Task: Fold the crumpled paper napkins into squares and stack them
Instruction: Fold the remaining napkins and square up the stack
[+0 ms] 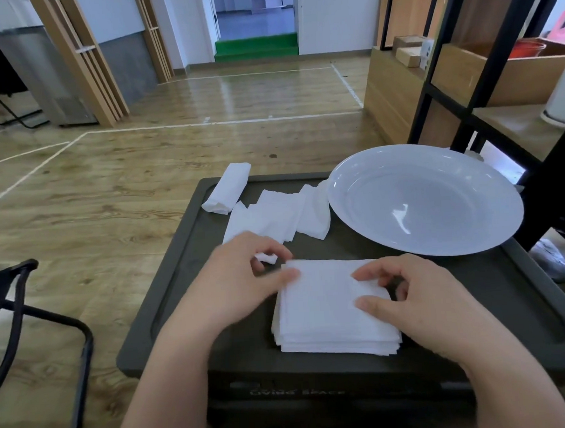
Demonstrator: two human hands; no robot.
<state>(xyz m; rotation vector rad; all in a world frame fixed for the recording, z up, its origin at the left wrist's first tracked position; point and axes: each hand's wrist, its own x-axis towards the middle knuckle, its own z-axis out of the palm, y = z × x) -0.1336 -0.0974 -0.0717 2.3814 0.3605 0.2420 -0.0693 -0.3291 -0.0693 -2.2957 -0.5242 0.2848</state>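
Squaring the top napkin onto the stack of folded napkins [333, 313], near the front edge of the dark surface [478, 301], between both hands. Left hand [242, 276]: thumb tip touching the stack's left edge, fingers loosely curled above, gripping nothing that can be made out. Right hand [422, 301]: thumb and forefinger tips pressing the stack's right side, other fingers curled; hard to tell whether pinching the top sheet or only pressing it. To do this step well, probably: hold one side still, nudge the other until all four edges line up with the layers beneath, then press flat from the middle outward, lightly, since thin paper slides and creases readily. Still waiting behind the left hand: a loose spread of unfolded napkins [274, 214] and, at the far left corner, a rolled napkin [228, 188]. Beside them on the right, a large white plate [467, 235] with nothing in it. On the front face below the surface, raised lettering, partly readable as "LIVING SPACE" [297, 392]; anything above it too faint to read.
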